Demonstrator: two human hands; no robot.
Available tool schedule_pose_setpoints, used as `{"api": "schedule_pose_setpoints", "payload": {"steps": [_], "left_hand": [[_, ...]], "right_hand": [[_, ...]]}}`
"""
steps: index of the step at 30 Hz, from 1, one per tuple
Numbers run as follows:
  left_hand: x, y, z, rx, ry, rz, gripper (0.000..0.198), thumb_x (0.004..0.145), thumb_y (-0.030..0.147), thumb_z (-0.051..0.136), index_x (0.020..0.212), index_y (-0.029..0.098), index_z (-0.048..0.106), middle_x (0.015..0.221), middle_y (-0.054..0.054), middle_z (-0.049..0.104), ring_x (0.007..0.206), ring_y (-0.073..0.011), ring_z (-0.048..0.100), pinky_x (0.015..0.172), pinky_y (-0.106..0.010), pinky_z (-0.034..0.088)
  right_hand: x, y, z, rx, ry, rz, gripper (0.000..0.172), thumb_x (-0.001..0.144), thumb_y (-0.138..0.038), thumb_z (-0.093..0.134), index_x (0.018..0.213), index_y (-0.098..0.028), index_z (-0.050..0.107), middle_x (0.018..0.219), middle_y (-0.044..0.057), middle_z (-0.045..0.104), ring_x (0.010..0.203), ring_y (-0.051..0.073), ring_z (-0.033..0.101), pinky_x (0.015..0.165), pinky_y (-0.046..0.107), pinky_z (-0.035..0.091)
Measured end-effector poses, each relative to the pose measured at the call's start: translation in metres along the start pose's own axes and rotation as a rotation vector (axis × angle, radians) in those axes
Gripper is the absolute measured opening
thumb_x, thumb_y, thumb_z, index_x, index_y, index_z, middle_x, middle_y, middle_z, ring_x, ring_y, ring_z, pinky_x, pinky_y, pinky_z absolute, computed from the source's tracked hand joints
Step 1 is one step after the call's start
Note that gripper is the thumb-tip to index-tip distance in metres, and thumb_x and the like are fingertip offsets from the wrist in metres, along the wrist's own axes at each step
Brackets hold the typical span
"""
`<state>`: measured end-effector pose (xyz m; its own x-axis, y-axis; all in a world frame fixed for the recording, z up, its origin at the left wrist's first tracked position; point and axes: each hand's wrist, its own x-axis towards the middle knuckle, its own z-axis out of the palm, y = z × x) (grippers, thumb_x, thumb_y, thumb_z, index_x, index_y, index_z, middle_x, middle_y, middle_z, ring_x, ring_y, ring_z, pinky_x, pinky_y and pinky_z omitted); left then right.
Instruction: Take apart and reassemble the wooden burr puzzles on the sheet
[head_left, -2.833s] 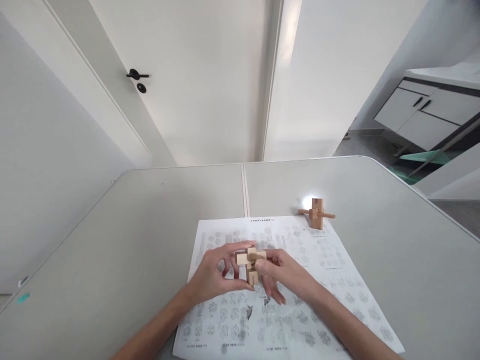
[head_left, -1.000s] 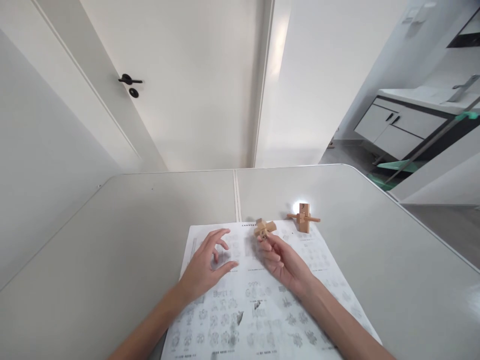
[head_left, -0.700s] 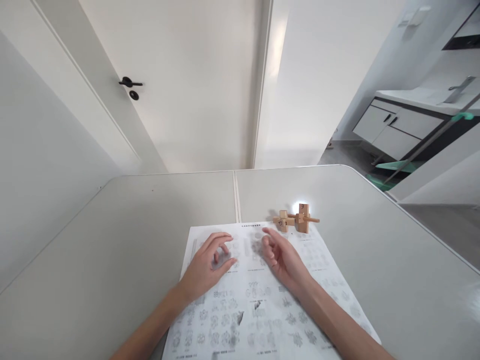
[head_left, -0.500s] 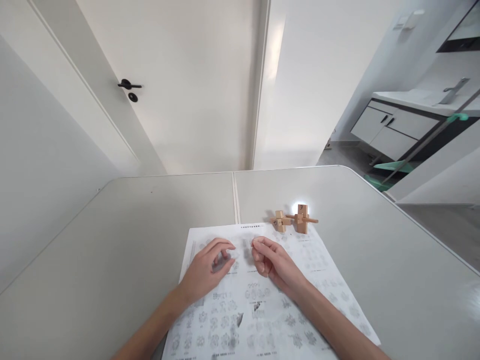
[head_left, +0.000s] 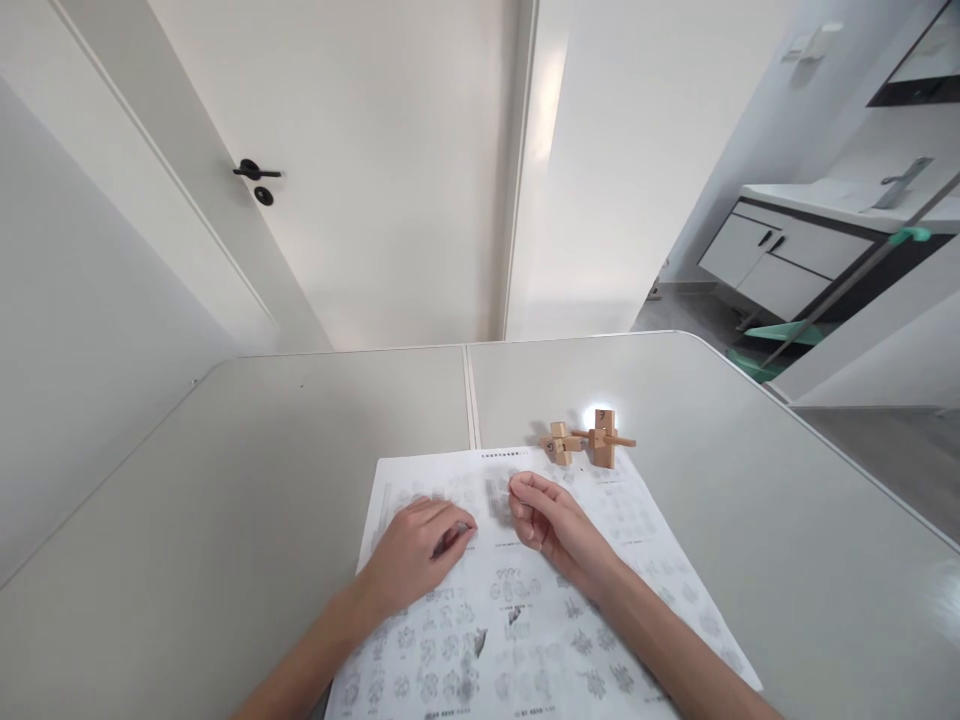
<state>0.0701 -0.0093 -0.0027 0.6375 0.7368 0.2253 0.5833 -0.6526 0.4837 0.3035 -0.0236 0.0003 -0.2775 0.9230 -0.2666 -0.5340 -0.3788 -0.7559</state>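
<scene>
Over the upper left of a printed white sheet (head_left: 547, 630) is my left hand (head_left: 427, 545), closed, with thumb and forefinger tips pressed together. What it pinches, if anything, is too small to make out. To its right, my right hand (head_left: 555, 525) is closed too, fingers curled in and the thumb tip against the forefinger. Anything inside that grip stays hidden. The hands are apart. Beyond my right hand, at the sheet's top right corner, stand two wooden interlocking-block pieces: a smaller one (head_left: 561, 444) and a taller one (head_left: 603, 438) with a thin bar through it.
The sheet lies on a light grey table (head_left: 225, 520) with a seam (head_left: 471, 395) down its far middle. Past the far edge is a white door (head_left: 390, 200) with a black handle (head_left: 256, 171). A sink cabinet (head_left: 787, 240) stands at the far right.
My left hand's thumb and fingers have come together from a spread pose, and the hand has lowered slightly toward me. My right hand has shifted slightly right. The wooden pieces have stayed put.
</scene>
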Motion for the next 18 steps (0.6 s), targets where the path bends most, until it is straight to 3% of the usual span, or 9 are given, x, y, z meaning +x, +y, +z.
{"api": "schedule_pose_setpoints", "payload": {"steps": [18], "left_hand": [[-0.0011, -0.0020, 0.0025, 0.026, 0.040, 0.049, 0.016, 0.105, 0.024, 0.051, 0.096, 0.021, 0.064, 0.072, 0.004, 0.061, 0.063, -0.0128, 0.053, 0.075, -0.031, 0.046]], "right_hand": [[0.0019, 0.0016, -0.0032, 0.035, 0.017, -0.004, 0.036, 0.083, -0.044, 0.086, 0.079, -0.018, 0.062, 0.069, -0.003, 0.056, 0.050, 0.006, 0.043, 0.046, 0.022, 0.030]]}}
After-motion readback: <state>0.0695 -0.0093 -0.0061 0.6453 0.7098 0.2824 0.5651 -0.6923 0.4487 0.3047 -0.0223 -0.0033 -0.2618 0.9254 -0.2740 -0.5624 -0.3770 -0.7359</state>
